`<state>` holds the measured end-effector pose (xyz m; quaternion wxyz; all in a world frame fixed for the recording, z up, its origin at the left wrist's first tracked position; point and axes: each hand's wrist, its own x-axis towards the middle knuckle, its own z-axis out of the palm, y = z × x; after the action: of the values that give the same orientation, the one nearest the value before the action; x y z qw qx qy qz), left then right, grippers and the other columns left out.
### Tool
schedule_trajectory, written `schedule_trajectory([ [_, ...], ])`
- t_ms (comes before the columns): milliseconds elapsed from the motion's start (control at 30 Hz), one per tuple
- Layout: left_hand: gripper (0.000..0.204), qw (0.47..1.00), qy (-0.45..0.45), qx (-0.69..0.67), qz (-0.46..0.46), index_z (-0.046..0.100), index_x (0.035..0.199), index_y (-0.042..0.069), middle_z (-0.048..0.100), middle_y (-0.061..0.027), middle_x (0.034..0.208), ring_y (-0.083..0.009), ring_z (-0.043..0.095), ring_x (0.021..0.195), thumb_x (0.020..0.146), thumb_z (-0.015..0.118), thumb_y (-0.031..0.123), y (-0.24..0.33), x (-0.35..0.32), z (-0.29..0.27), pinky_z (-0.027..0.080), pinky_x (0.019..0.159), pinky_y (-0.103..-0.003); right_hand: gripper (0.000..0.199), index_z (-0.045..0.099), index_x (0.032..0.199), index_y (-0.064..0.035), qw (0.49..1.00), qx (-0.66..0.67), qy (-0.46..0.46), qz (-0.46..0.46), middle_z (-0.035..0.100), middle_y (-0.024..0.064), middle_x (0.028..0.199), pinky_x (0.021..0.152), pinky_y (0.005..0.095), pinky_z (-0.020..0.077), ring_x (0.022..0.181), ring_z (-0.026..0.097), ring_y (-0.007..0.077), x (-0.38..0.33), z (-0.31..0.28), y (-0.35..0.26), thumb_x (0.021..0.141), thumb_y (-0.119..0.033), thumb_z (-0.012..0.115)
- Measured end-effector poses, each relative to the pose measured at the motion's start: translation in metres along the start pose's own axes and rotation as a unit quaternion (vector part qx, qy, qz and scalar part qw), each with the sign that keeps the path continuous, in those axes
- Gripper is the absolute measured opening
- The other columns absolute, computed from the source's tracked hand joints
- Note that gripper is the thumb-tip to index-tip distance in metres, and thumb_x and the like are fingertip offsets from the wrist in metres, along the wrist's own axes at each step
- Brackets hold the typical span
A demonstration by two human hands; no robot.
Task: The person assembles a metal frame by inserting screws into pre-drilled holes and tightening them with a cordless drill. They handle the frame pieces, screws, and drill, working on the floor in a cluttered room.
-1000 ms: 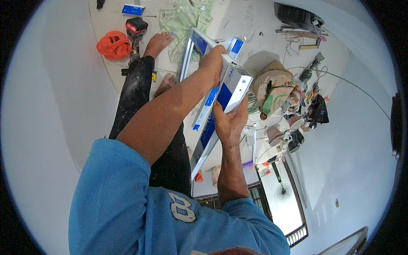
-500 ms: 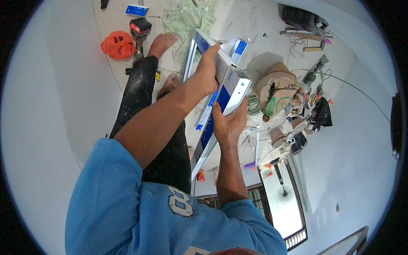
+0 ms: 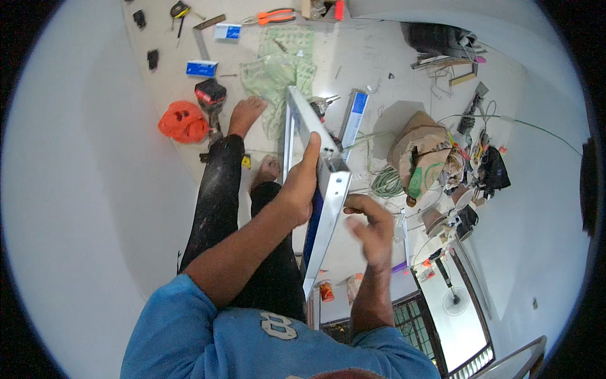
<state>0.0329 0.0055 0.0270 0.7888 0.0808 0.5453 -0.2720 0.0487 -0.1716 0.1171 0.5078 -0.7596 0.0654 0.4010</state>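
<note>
A silvery aluminium frame [image 3: 327, 218] stands tilted in front of me, with blue film along part of its side. My left hand [image 3: 302, 189] grips it near the corner, thumb stretched along the upper bar. Just right of the frame, my right hand [image 3: 372, 230] is off the metal, fingers bent and thumb apart, slightly blurred, with nothing visible in it. Beyond the corner a tool with a metal bit [image 3: 325, 101] lies partly hidden behind the frame. A loose aluminium bar with blue film [image 3: 353, 120] rests on the floor beside that tool.
A cordless drill [image 3: 211, 95] and an orange plastic bag [image 3: 183, 122] lie left of my feet. Green cloth [image 3: 274, 69] and orange-handled pliers [image 3: 271, 16] are farther out. At right are a brown sack [image 3: 420, 145], coiled cable [image 3: 386, 183] and scattered tools.
My right hand has let go of the frame and moved right. The frame has turned more upright, with my left hand still on it. The view has shifted, showing more floor at the far side.
</note>
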Motion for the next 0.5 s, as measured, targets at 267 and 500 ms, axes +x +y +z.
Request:
schedule_trajectory([
  [267, 0.079, 0.993, -0.06, 0.016, -0.098, 0.056, 0.137, -0.002, 0.073, -0.0147, 0.085, -0.0298, 0.074, 0.08, 0.106, 0.054, 0.071, 0.019, -0.002, -0.018, 0.062, 0.077, -0.043, 0.03, 0.072, 0.109, 0.0047, 0.979, -0.086, 0.164, 0.09, 0.078, 0.015, 0.095, 0.064, 0.0341, 0.0633, 0.077, 0.079, 0.0233, 0.317, -0.04, 0.257, 0.097, -0.022, 0.075],
  [500, 0.12, 0.906, -0.374, -0.106, -0.168, 0.045, 0.158, -0.012, 0.077, -0.022, 0.114, -0.0291, 0.079, 0.107, 0.094, 0.054, 0.09, 0.02, 0.024, -0.084, 0.065, 0.097, -0.045, 0.038, 0.059, 0.129, 0.0042, 0.879, -0.36, 0.271, 0.158, 0.075, 0.0298, 0.12, 0.101, 0.0554, 0.0624, 0.113, 0.076, 0.0478, 0.478, -0.001, 0.309, 0.1, -0.02, 0.064],
])
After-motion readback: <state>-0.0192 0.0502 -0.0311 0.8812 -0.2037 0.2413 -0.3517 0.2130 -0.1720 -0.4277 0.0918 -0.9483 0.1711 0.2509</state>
